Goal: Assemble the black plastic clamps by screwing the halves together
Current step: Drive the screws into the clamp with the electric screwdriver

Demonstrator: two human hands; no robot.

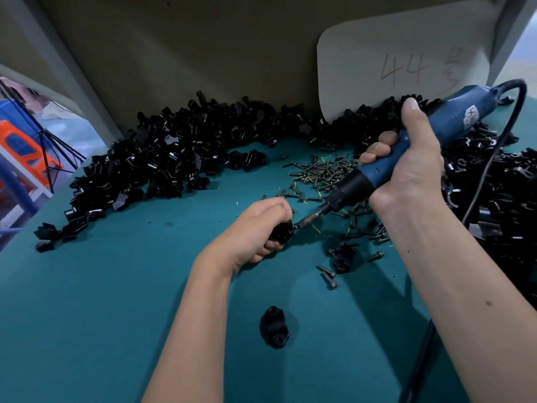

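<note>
Now the blue electric screwdriver [406, 158] bit meets the glossy black clamp [281, 231].

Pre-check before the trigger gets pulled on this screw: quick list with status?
1. Clamp held: ok. The left hand grips the black clamp on the green table.
2. Driver held: ok. The right hand is wrapped round the blue electric screwdriver.
3. Bit at the clamp: ok. The bit points into the clamp's right side.
4. Screw seated on the bit and square to the hole: cannot tell, the fingers and clamp hide it.
5. Halves aligned: cannot tell, the hand covers them.
6. Spare screws within reach: ok. The screw pile lies just behind the bit.
</note>
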